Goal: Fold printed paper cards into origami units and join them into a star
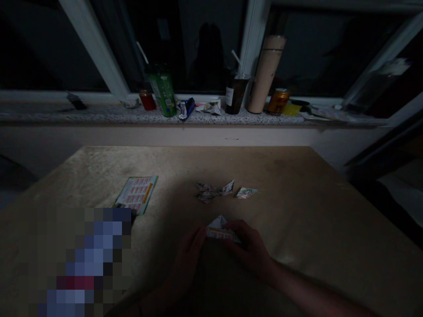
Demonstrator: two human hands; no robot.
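A small folded piece of printed paper, with a white pointed top and a band of reddish print below, is held low over the table. My left hand has its fingers closed at the paper's left edge. On the other edge, the fingers and thumb of my right hand pinch it. Beyond the hands, several folded paper pieces lie clustered on the table, and one more folded paper piece lies just right of them. The scene is dim, and the undersides of both hands are hidden.
A printed sheet with red grids lies on the brown table at left, beside a blurred-out area. On the windowsill stand a green can, a dark cup with a straw, a tall pinkish bottle and an orange-gold can.
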